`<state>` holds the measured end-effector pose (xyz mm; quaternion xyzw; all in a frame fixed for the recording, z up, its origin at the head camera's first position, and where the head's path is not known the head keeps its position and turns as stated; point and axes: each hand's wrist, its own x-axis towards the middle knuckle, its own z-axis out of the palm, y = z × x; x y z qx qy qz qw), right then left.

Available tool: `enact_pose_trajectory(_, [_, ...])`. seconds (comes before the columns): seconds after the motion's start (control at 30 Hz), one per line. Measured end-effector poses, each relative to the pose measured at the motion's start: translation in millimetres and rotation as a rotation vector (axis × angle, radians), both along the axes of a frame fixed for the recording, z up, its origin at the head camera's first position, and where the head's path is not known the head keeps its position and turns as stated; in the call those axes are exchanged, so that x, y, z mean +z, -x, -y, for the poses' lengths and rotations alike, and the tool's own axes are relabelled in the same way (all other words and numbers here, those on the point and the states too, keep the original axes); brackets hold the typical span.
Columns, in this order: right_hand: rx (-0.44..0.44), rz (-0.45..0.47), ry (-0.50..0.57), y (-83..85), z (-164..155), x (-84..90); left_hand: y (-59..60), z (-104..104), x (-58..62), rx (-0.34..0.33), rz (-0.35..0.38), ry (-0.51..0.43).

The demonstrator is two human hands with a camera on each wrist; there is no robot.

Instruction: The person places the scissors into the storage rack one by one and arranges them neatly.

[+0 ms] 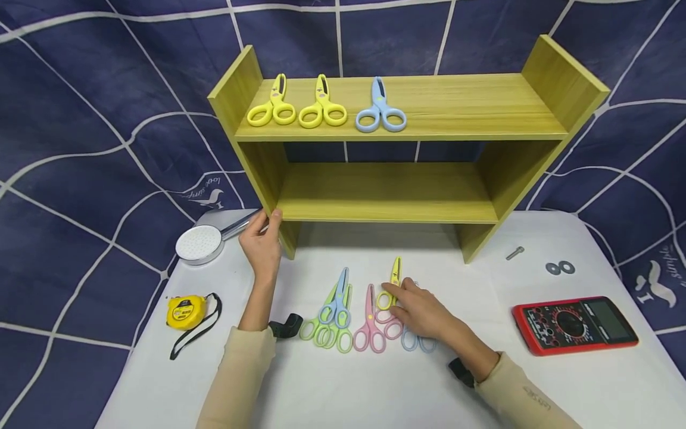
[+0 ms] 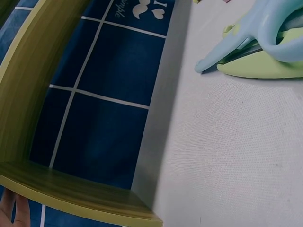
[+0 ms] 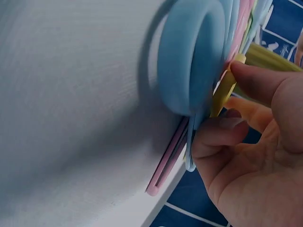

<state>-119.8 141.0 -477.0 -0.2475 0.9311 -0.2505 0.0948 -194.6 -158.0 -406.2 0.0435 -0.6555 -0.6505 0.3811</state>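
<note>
My left hand (image 1: 261, 247) holds the wooden shelf (image 1: 386, 192) at the lower left side panel; its fingertips also show behind that panel in the left wrist view. With thumb and fingers my right hand (image 1: 423, 310) pinches a pair of yellow scissors (image 1: 396, 273) by the handle, over the pile on the table. Beneath and beside that hand lie pink scissors (image 1: 370, 316) and blue scissors (image 1: 409, 341), partly hidden. To the left, blue scissors (image 1: 337, 301) overlap green scissors (image 1: 324, 326). Two yellow scissors (image 1: 274, 101) and one blue pair (image 1: 380, 104) rest on the upper shelf board.
On the left of the white table (image 1: 332, 387) are a shower head (image 1: 199, 243) and a yellow tape measure (image 1: 186, 312) with a black strap. A red multimeter (image 1: 576, 325), a bolt (image 1: 515, 253) and two washers (image 1: 560, 268) lie to the right.
</note>
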Motion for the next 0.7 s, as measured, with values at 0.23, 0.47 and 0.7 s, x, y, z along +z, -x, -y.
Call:
enact_pose_trajectory(0.23, [0.05, -0.005, 0.026, 1.7, -7.9, -0.6, 0.4, -1.8, 2.2, 0.011, 0.007, -0.012])
enact_pose_trajectory(0.47, [0.031, -0.021, 0.03, 1.7, -9.1, -1.3, 1.0, -1.8, 3.3, 0.009, 0.005, -0.009])
enact_pose_trajectory(0.7, [0.029, -0.059, 0.047, -2.1, -9.4, -6.5, -0.8, -1.3, 2.1, 0.015, 0.01, -0.007])
